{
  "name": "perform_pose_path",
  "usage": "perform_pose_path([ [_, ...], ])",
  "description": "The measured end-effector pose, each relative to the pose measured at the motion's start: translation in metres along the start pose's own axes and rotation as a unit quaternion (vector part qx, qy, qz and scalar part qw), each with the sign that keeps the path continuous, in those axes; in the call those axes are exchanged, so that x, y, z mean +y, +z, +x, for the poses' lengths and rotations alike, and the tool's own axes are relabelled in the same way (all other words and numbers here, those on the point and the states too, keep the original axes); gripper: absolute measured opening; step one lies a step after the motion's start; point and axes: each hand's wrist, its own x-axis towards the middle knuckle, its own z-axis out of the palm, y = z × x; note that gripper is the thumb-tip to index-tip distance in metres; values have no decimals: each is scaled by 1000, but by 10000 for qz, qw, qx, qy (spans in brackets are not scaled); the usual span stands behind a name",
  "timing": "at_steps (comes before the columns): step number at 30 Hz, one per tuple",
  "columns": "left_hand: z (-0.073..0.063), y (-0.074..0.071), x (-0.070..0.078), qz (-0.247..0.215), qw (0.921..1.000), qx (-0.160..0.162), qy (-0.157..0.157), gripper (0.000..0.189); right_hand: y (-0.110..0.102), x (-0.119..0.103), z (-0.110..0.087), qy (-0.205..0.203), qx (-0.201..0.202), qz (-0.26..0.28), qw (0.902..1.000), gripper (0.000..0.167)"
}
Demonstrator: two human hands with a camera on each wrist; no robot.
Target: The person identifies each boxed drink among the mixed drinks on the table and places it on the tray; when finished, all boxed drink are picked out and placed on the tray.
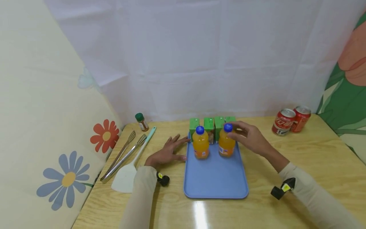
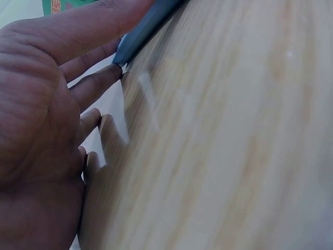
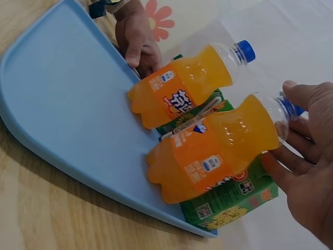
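Two bottles of orange soda with blue caps stand upright on a light blue tray. My right hand is at the upper part of the right orange soda bottle, with thumb and fingers on either side of its neck and cap. Beside it on the tray is the left orange soda bottle. Several green drink cartons stand in a row behind the bottles, partly hidden by them. At the tray's left edge, my left hand has its fingers spread, thumb and fingertips touching the rim.
Two red soda cans stand at the back right. On the left lie a white spatula with a mint handle, a whisk and another metal utensil. A small green-capped jar stands behind them, near the white backdrop.
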Motion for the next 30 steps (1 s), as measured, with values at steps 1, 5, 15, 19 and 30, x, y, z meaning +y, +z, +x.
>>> perform_pose_path([
  [1,0,0,0,-18,10000,3,-4,80,-2,0,0,-54,9,30,10000,42],
  [5,1,1,-2,-12,10000,-9,48,81,-16,-1,-2,-234,108,116,9996,38],
  [15,0,0,-1,30,10000,23,50,81,-86,-9,-16,-18,812,-517,9954,41],
  [19,-1,-1,0,38,10000,17,-43,81,-120,-4,-26,119,1113,-662,9915,42],
  [30,1,-2,-1,208,9996,-40,162,81,-187,31,-53,777,1885,-1133,9724,44],
])
